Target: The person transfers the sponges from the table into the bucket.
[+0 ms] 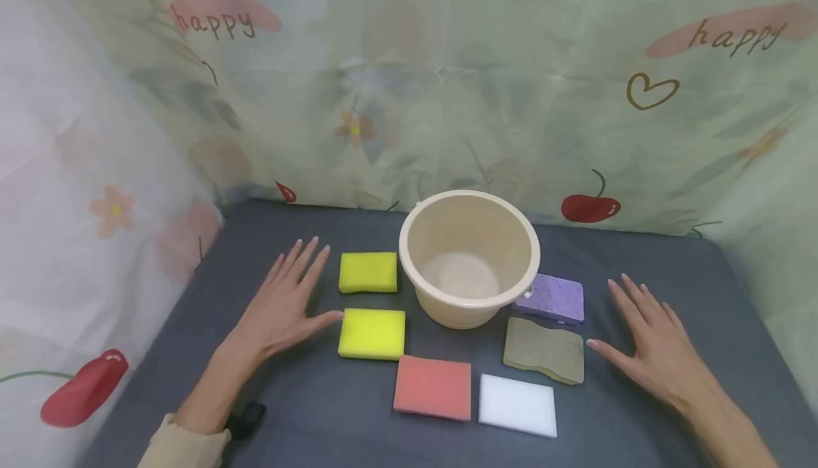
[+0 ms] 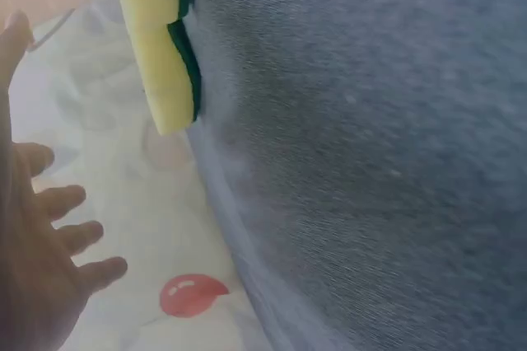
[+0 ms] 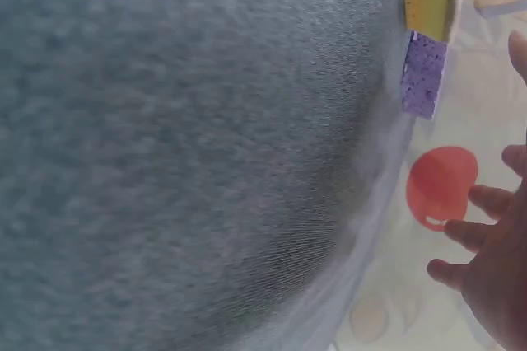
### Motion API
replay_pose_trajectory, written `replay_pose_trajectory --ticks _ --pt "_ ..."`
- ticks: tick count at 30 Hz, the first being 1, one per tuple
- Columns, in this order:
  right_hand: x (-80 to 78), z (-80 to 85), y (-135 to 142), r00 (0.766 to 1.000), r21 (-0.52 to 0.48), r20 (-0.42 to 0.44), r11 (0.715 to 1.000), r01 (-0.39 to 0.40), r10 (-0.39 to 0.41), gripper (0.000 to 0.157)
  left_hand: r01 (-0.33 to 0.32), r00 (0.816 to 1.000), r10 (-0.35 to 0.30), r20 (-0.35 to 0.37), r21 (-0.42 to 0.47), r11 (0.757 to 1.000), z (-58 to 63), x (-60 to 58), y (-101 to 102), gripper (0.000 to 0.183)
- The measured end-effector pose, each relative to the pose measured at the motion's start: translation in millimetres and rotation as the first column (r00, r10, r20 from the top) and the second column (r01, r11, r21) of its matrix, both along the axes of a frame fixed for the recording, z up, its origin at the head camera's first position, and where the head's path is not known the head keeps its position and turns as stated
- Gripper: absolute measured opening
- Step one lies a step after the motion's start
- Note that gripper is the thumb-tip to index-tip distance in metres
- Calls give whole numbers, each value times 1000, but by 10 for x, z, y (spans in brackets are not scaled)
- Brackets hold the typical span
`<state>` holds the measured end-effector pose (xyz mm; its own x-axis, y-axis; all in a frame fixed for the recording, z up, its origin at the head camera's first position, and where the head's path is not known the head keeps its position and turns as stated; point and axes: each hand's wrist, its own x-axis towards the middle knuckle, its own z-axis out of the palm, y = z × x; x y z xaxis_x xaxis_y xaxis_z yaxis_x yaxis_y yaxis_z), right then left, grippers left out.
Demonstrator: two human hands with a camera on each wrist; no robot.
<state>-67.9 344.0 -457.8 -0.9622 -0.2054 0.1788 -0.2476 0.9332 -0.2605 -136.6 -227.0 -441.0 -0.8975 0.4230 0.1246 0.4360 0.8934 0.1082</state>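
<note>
My left hand (image 1: 281,308), fingers spread and holding nothing, is beside two yellow sponges at the left. The thumb tip overlaps the edge of the nearer yellow sponge (image 1: 372,334) in the head view; the farther yellow sponge (image 1: 368,272) lies just past it. Green undersides show on both in the left wrist view. On the other side, my right hand (image 1: 655,344) is also spread with nothing in it. Its thumb points at a grey-topped sponge (image 1: 543,349) with a yellow underside. Behind that lies a purple speckled sponge (image 1: 557,299), partly hidden by the beige bucket (image 1: 469,303).
A red sponge (image 1: 432,388) and a white sponge (image 1: 517,405) lie side by side at the front middle of the dark cloth-covered table (image 1: 319,418). A patterned curtain (image 1: 441,99) hangs along the back and sides. By the left wrist is a small black object (image 1: 247,420).
</note>
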Motion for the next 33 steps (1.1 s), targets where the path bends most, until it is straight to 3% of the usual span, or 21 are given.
replay_pose_trajectory --ticks 7,14,19,26,33 --pt "-119 53 -73 999 -45 -9 998 -32 31 101 72 997 -71 -20 57 996 87 -97 142 110" --pt "-217 80 -148 998 -76 56 997 -29 33 101 115 993 -118 11 156 981 165 -179 350 111" --pt "-269 85 -187 996 -108 68 993 -43 50 99 156 985 -169 43 225 962 256 -240 478 109" --pt "-377 64 -229 994 -134 58 988 -79 88 98 144 975 -190 113 329 933 342 -353 605 102" --pt "-469 20 -253 989 -175 81 978 -110 126 89 209 959 -268 95 401 892 383 -452 698 96"
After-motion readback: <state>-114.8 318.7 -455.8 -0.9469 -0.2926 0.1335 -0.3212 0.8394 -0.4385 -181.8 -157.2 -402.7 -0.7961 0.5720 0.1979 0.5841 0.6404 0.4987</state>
